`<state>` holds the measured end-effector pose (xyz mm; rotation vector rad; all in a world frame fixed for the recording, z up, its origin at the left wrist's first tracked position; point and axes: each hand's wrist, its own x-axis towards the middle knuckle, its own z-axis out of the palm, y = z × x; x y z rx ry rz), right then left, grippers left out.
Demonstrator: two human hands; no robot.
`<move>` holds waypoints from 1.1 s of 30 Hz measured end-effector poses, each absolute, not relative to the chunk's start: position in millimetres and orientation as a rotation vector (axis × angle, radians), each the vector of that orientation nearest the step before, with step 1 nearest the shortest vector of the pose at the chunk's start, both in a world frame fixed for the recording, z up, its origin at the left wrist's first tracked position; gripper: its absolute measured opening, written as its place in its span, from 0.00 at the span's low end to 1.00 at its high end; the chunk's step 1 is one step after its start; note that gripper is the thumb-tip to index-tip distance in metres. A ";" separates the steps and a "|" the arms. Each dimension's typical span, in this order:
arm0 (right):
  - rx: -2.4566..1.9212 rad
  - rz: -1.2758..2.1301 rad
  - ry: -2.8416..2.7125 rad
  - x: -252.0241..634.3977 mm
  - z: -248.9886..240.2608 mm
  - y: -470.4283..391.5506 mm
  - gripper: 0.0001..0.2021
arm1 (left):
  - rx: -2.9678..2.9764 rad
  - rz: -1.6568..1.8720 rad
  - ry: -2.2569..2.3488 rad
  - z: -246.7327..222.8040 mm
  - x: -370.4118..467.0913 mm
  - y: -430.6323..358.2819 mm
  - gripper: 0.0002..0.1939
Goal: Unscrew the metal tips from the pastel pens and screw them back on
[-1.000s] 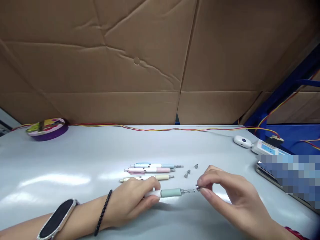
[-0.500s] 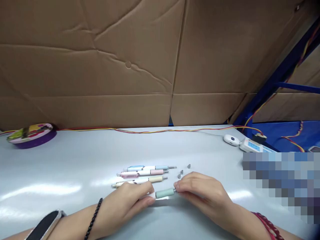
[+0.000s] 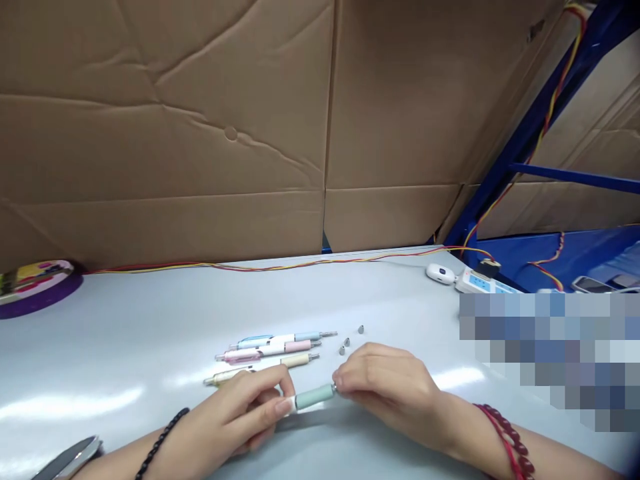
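A pen with a mint-green grip (image 3: 315, 397) and white barrel lies slightly tilted between my hands, just above the table. My left hand (image 3: 240, 413) is closed round the white barrel. The fingertips of my right hand (image 3: 397, 393) pinch the metal tip end, which they mostly hide. Behind my hands lie a blue pen (image 3: 280, 341), a pink pen (image 3: 270, 351) and a cream-yellow pen (image 3: 295, 361), side by side with bare metal ends pointing right. The left hand partly covers the yellow one. Small silver cone tips, one farther back (image 3: 361, 329) and two nearer (image 3: 342, 350), rest beyond my right hand.
A round purple tin (image 3: 45, 297) stands at the left edge. Red and yellow wires (image 3: 280, 265) run along the table's back, before a cardboard wall (image 3: 240, 160). At the right are a power strip (image 3: 480, 283), a white plug-in device (image 3: 441, 273) and a blue frame (image 3: 485, 193). A pixelated patch hides the right side.
The view has turned a little to the right, so everything appears further left. My left fingers have shifted on the barrel, with the thumb now on top. My right hand still pinches the tip.
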<state>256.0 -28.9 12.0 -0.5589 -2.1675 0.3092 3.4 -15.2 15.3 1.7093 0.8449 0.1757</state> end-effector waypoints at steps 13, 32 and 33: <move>-0.629 0.297 -2.170 255.2 8.6 -31.2 0.06 | 1.640 0.193 0.825 14.8 3.4 -13.3 0.16; -0.409 -0.141 -2.396 256.4 24.9 -28.2 0.11 | 1.583 0.162 0.809 17.8 3.8 -9.5 0.18; -0.394 -0.161 -2.387 256.2 25.6 -27.9 0.12 | 1.575 0.160 0.805 16.8 3.4 -9.3 0.18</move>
